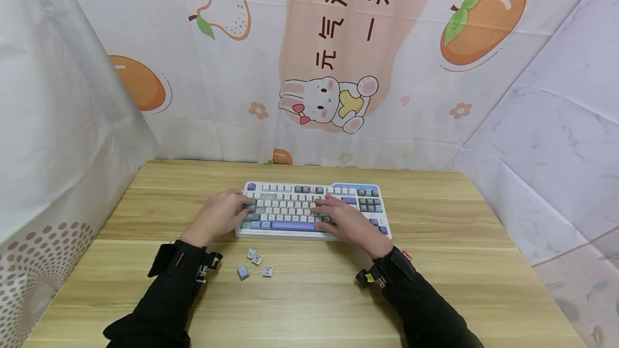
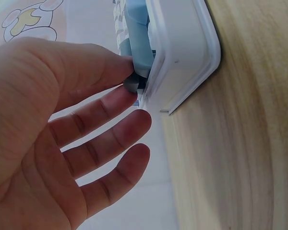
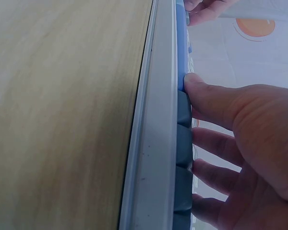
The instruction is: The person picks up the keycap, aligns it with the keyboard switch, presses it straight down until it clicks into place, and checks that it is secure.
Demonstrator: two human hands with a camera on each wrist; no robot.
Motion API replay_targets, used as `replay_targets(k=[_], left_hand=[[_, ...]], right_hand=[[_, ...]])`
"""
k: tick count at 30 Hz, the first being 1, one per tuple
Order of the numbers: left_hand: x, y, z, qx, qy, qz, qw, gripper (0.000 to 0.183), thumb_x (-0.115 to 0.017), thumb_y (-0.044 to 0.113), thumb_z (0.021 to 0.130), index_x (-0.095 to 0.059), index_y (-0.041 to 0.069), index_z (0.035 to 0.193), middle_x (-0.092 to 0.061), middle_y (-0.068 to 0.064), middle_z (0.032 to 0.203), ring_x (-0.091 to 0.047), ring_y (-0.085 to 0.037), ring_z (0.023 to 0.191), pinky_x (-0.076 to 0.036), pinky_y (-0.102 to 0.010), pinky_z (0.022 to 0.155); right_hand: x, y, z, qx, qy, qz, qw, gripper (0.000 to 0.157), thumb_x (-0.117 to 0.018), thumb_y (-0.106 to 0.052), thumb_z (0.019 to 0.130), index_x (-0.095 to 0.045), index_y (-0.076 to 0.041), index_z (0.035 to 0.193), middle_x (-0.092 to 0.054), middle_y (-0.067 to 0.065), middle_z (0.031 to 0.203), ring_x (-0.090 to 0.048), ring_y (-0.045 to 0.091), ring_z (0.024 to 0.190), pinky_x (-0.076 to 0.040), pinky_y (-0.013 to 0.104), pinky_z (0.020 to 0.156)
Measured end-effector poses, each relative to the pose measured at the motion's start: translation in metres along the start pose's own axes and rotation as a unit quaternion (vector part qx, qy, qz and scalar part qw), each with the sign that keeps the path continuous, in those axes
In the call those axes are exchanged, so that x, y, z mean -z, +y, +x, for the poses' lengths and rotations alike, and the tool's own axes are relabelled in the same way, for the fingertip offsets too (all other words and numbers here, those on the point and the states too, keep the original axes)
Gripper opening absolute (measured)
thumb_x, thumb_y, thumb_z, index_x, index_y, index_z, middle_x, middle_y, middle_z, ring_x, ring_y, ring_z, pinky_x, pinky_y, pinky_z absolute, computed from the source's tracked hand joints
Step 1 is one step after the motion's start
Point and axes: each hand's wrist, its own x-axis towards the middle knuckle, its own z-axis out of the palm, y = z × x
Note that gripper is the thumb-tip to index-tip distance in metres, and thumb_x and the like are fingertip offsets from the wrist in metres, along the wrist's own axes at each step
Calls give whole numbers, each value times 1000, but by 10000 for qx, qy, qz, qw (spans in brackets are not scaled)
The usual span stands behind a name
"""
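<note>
Keyboard on table, printed cloth behind

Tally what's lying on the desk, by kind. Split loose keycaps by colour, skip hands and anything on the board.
Keyboard: 1
Blue loose keycap: 1
Pale loose keycaps: 3
Total: 5

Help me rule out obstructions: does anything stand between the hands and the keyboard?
Nothing visible does: the left hand pinches a dark key at the keyboard, and the right hand touches its keys. Four loose keycaps lie aside.
</note>
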Motion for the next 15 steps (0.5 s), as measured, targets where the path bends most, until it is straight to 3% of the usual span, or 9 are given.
replay_targets(k=[5,15], left_hand=[[-1,0,0,-8,69,0,10000,24,-69,12,84,-72,6,106,-66,-13,110,-60,-21,88,-48,-37,73],[-2,2,0,65,113,17,9999,22,-69,10,83,-73,7,105,-67,-13,109,-61,-27,99,-50,-44,82]], right_hand=[[0,0,0,-1,15,-41,10000,40,-63,-30,90,-63,-6,122,-52,18,135,-38,38,130,-32,48,103],[0,0,0,-68,-43,-13,10000,40,-61,-31,92,-62,-8,124,-52,17,136,-37,37,131,-30,46,105]])
